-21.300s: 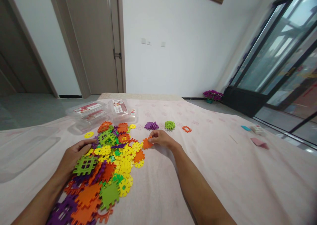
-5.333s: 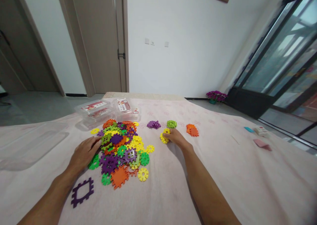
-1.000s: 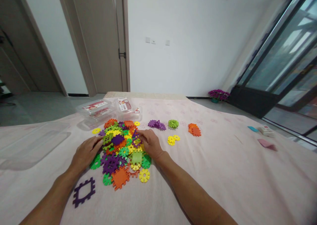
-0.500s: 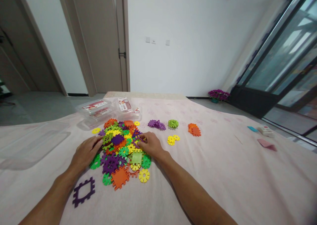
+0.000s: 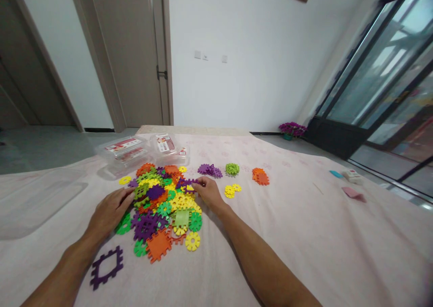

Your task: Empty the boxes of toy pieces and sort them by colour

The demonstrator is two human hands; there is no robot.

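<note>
A heap of plastic interlocking building pieces (image 5: pixel 182 202) in purple, orange, green and yellow lies on the cloth before me. At its left edge rests my left hand (image 5: pixel 110 210), thumb apart from the outstretched fingers, the tips against a light green square piece (image 5: pixel 141 190). My right hand (image 5: pixel 209 193) pinches a purple frame piece (image 5: pixel 184 184) by its right end over the heap's right side. An orange square piece (image 5: pixel 158 245) lies at the near edge. Apart from the heap, by my left forearm, is a purple open frame (image 5: pixel 107 267).
Beyond the heap lie small groups of purple pieces (image 5: pixel 209 170), green pieces (image 5: pixel 232 169), orange pieces (image 5: pixel 260 176) and yellow pieces (image 5: pixel 231 190). Clear plastic boxes (image 5: pixel 125 151) stand at the back left, a clear lid or tray (image 5: pixel 40 203) at far left. A pink cloth (image 5: pixel 352 193) lies far right.
My right hand has lifted the purple frame piece a little out of the heap, uncovering yellow pieces. My left hand stays at the heap's left edge. The view has shifted slightly.
</note>
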